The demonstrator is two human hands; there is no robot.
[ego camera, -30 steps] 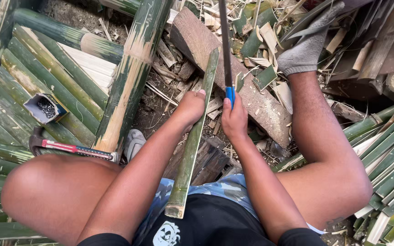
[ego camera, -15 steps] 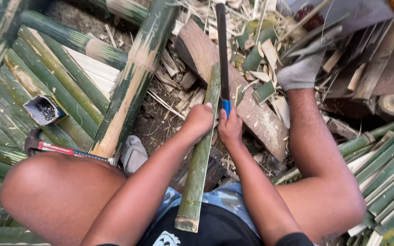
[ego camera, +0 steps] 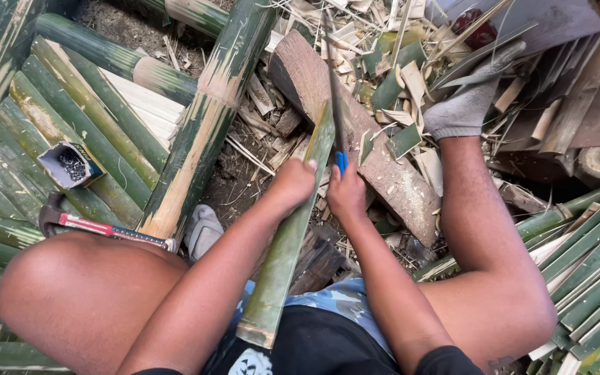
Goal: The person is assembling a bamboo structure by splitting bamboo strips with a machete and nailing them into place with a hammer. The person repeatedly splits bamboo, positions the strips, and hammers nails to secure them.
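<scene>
Split-bamboo work station — both hands on stave and blade

The left hand (ego camera: 292, 186) grasps a long green bamboo stave (ego camera: 287, 236), which runs from the person's lap up to a brown wooden chopping block (ego camera: 376, 163). The right hand (ego camera: 346, 196) is clenched round the blue handle of a narrow dark blade (ego camera: 335, 104), held edge-on just beside the stave's upper end. The block lies slanted, rough-barked, littered with pale chips and green offcuts. A grey-socked foot (ego camera: 461, 111) rests at its right. Left of the stave: a thick mottled bamboo pole (ego camera: 203, 125), then a bed of half-round green slats (ego camera: 71, 132). On the slats sits a small open box of dark nails (ego camera: 71, 165). Beside it lies a claw hammer (ego camera: 98, 226), red-handled. More split slats (ego camera: 592, 264) are stacked at far right — smooth, glossy, green.
</scene>
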